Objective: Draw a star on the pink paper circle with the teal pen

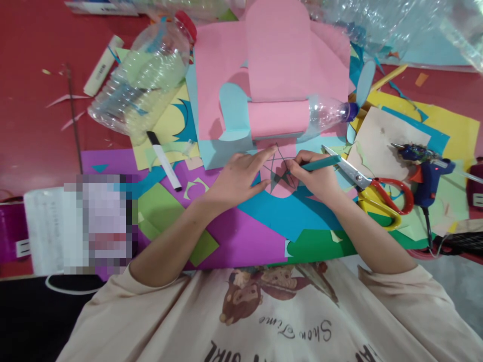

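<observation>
My right hand (315, 176) is closed on a teal marker (322, 163), its tip down on a rounded pink paper piece (281, 188). A star (279, 176) in dark lines is drawn on that piece, partly filled in. My left hand (241, 178) lies with its fingers apart, the index fingertip at the star's top point and the thumb at its left side. Just beyond both hands lies a plastic bottle (326, 116) with a purple cap, wrapped in pink paper. Scissors (362, 181) with red and yellow handles lie right of my right hand.
A blue glue gun (430, 178) lies at the right. A large clear bottle (147, 70) with a red cap, a black-capped white marker (165, 162) and a glue stick (103, 65) are at the left. Coloured paper sheets and scraps cover much of the red table (30, 100).
</observation>
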A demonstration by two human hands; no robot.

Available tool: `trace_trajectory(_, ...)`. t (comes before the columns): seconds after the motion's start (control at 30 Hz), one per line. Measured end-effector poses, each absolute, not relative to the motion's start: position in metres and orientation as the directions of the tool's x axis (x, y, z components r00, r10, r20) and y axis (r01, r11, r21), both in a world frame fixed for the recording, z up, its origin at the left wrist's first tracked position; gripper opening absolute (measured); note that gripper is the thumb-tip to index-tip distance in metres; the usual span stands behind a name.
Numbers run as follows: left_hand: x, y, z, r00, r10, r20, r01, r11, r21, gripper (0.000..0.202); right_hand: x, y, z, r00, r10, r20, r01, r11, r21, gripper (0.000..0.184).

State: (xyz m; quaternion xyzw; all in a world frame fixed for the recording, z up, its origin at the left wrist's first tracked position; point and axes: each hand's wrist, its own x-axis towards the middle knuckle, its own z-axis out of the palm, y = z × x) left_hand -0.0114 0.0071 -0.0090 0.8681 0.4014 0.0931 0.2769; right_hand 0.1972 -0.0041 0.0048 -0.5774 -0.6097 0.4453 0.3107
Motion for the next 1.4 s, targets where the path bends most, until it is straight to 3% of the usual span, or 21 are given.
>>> trace_trajectory(0.53, -0.0101, 0.0074, -0.008, 0.657, 0.751, -0.07, 0.64, -0.506, 0.579, 0.063, 0.1965, -0.0046, 0.0076, -0.127, 0.978, -0.166, 0.488, -0.084, -0.869, 0.034)
trace_trajectory(1.4, -0.011, 0.0074, -0.0089, 0.659, 0.75, -0.054, 0.636, -0.518, 0.572, 0.063, 0.2034, -0.0053, 0.0064, -0.284, 0.937, -0.204, 0.546, -0.017, -0.838, 0.027)
